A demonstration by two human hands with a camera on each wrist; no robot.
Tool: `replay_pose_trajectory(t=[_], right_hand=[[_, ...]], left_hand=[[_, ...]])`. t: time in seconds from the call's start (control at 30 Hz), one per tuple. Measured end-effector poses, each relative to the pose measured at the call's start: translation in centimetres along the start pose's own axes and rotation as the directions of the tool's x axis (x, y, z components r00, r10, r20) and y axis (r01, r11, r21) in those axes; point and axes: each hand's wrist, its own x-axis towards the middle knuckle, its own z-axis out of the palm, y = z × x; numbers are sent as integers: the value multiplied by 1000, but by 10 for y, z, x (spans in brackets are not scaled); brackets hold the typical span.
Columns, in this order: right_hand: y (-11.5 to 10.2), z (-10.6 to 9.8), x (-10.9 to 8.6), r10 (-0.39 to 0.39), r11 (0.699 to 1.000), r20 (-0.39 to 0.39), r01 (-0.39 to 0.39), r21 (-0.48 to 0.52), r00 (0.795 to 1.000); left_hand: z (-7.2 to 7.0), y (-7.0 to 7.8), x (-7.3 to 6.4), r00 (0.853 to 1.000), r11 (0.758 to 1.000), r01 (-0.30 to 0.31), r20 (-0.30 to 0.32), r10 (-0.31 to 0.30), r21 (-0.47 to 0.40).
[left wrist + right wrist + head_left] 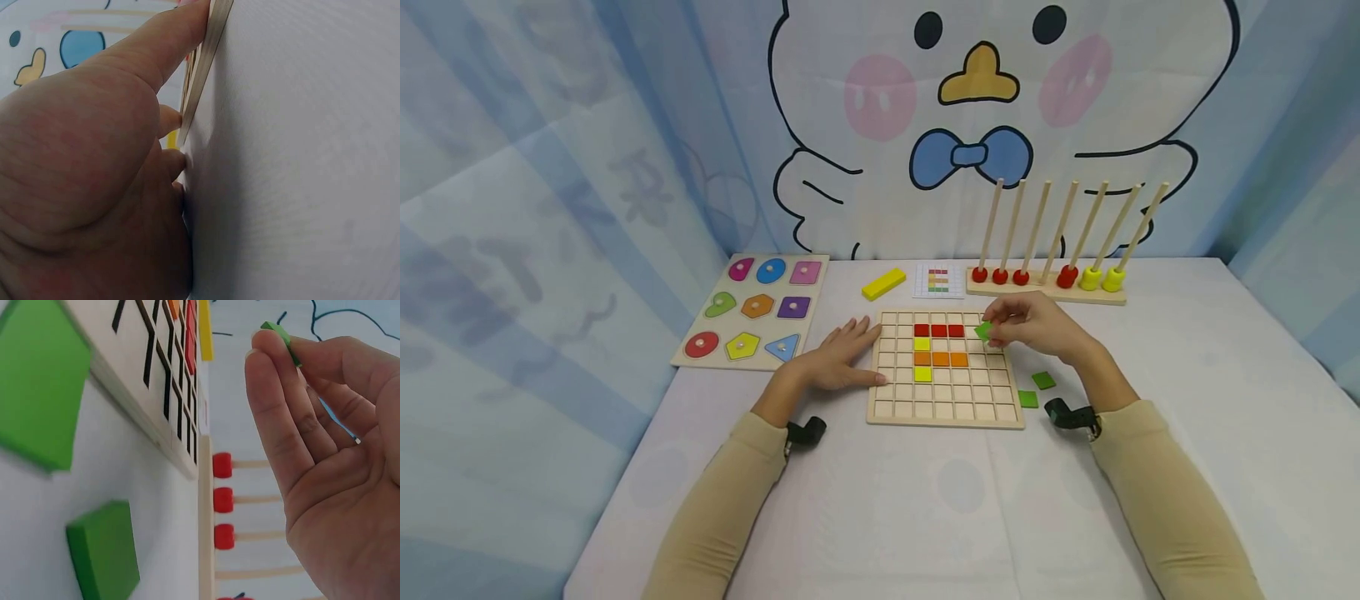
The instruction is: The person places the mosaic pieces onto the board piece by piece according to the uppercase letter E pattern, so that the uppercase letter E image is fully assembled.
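Between thumb and fingertips my right hand (1033,323) pinches a green square tile (983,332), held above the right part of a wooden grid board (946,412). In the right wrist view, the same tile (282,342) shows edge-on at the fingertips. With fingers spread, my left hand (837,360) rests at the board's left edge, its thumb touching the frame. Set in the grid are a row of red tiles (935,331), a yellow tile (922,344), a row of orange tiles (941,359) and a lower yellow tile (922,374).
Two loose green tiles (1043,381) lie right of the board. Behind it are a yellow block (883,284), a pattern card (939,282) and a bead rack (1047,288) with upright rods. A shape puzzle board (748,310) lies at the left.
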Motion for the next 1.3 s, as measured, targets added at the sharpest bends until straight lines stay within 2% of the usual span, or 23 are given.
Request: replay_pose_trajectory(t=[0.5, 0.77, 1.1, 1.3], right_hand=[[-12, 28, 9, -124, 992, 54, 124, -8, 991], [-18, 40, 10, -119, 992, 76, 122, -33, 990], [-24, 51, 11, -182, 979, 83, 188, -81, 980], [-27, 57, 13, -188, 976, 102, 197, -94, 977]], left_hand=[[-1, 0, 0, 1000, 1000, -9, 0, 9, -7], [-1, -1, 0, 1000, 1000, -10, 1, 10, -3], [-1, 0, 0, 1000, 1000, -12, 2, 12, 0], [-2, 2, -1, 1000, 1000, -15, 1, 15, -4]])
